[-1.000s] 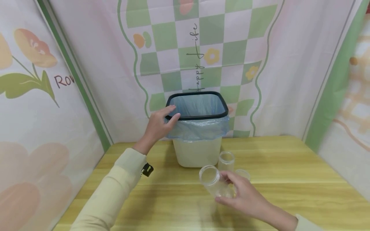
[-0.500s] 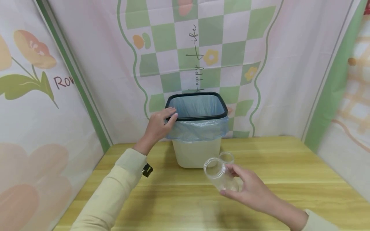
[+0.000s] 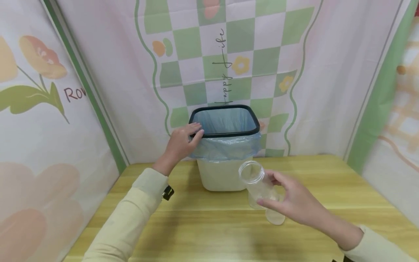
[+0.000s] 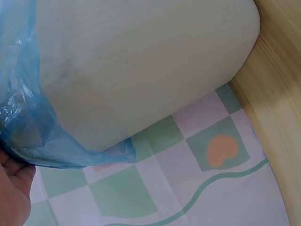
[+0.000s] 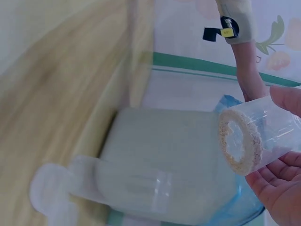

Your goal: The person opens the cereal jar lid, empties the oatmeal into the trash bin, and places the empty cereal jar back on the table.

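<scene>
My right hand (image 3: 294, 200) grips a clear plastic jar (image 3: 260, 185), its open mouth tilted up toward the bin. In the right wrist view a pale, crumbly ring shows at the base of this jar (image 5: 241, 141). The fingers and thumb of my left hand (image 3: 183, 142) hold the black rim at the left front corner of a cream trash bin (image 3: 222, 176). A blue bag (image 3: 229, 145) lines the bin and folds down over its outside. In the left wrist view, curled fingers (image 4: 16, 181) lie against the bag's edge.
Two more clear jars stand on the wooden table (image 3: 196, 233) beside the bin, partly hidden by the held one; the right wrist view shows one clear jar (image 5: 136, 183) near the bin. Patterned cloth (image 3: 183, 72) hangs behind and at both sides.
My right hand has moved up and to the right with the jar, which now overlaps the bin's right side in the head view. My left hand has stayed at the bin's rim.
</scene>
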Action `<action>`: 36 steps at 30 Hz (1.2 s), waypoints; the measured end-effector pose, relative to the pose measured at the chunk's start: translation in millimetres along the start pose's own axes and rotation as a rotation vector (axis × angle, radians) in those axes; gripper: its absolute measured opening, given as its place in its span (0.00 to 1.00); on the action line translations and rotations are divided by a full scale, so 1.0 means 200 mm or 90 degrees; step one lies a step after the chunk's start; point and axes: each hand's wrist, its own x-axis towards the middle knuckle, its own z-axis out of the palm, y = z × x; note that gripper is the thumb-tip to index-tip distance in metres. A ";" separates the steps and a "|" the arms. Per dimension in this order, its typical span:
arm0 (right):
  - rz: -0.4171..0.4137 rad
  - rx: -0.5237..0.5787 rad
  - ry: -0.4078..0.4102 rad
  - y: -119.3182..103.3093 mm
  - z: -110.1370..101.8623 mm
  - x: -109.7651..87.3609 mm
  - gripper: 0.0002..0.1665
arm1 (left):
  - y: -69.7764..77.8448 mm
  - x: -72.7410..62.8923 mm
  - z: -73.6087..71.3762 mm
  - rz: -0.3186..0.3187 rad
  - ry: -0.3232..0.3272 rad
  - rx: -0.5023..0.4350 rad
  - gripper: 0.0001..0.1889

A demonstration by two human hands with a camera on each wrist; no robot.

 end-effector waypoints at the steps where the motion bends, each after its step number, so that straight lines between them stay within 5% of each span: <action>1: -0.006 -0.006 0.005 0.00 -0.02 0.02 0.33 | 0.00 0.00 0.00 0.004 0.002 0.002 0.19; 19: -0.038 -0.101 0.055 0.02 -0.29 0.38 0.33 | 0.02 0.00 -0.02 -0.002 -0.012 0.019 0.17; 36: -0.003 -0.251 -0.020 0.03 -0.44 0.76 0.39 | 0.01 0.00 -0.01 0.009 0.007 0.018 0.17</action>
